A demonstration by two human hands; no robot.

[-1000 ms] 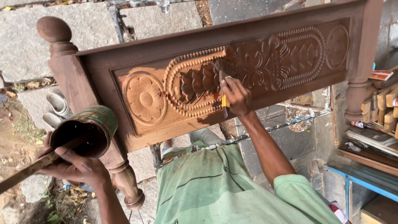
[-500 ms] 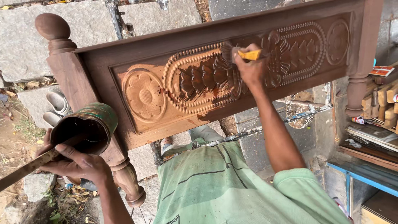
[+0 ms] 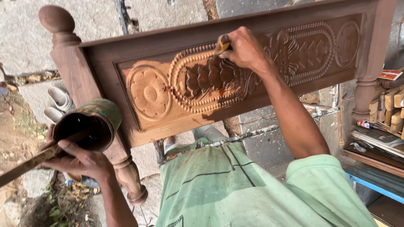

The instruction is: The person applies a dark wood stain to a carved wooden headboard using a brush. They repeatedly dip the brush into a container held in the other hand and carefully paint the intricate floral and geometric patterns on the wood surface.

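Observation:
A carved wooden headboard (image 3: 269, 38) stands in front of me, its left part pale with a flower medallion (image 3: 149, 92), the rest stained dark. My right hand (image 3: 242, 50) grips a small yellow-handled brush (image 3: 224, 45) and presses it on the beaded oval border near the panel's top middle. My left hand (image 3: 80, 162) holds a green-rimmed can (image 3: 90, 126) of dark stain at the lower left, along with a long wooden stick (image 3: 25, 166) that slants out to the left.
The headboard's turned post (image 3: 63, 38) stands at the left and another post (image 3: 368, 84) at the right. White sandals (image 3: 57, 103) lie on the stone paving behind. A shelf with wood pieces and papers (image 3: 381, 126) is at the right edge.
My right hand with the brush has gone from the middle of the carved oval up to the right, then back left along the beaded border. The can has stayed put.

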